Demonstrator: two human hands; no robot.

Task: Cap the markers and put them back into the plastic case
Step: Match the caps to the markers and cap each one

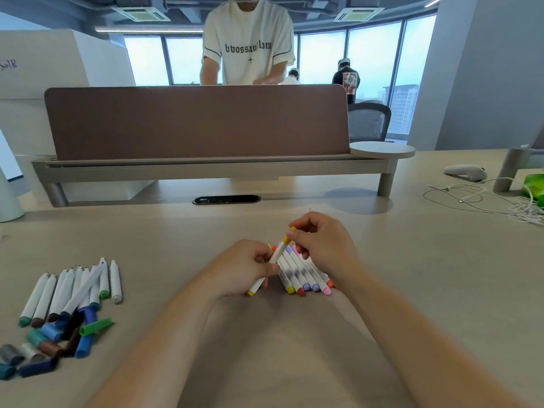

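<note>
Head view, desk (382,260) surface pale wood. Left hand (250,267) just below frame centre, fingers curled round the white barrel of a yellow marker (275,256); the marker is tilted, its lower yellow end toward 7 o'clock, its upper end toward 1 o'clock. Right hand (322,244) at 2 o'clock from the left, thumb and fingertips pinching the marker's upper yellow end, other fingers curled in. Cannot tell whether a cap is fully seated there; fingers cover the end. Row of capped markers (306,279) lies flat on the desk directly behind and between the two hands, touching side by side, near ends yellow, red, purple, purple, pink, orange. Uncapped markers (70,290) lie in a loose fan at 8 o'clock of the frame, well apart from the hands, tips pointing toward 12 to 1 o'clock. Loose caps (50,340) are heaped just below that fan, toward 7 o'clock of it, blues, browns, greys, with one green cap (95,326) on the heap's 2 o'clock side. Brown divider panel (191,122) at 12 o'clock; a person in a white T-shirt (250,39) stands behind it. White cable (477,198) lies coiled at 3 o'clock.
</note>
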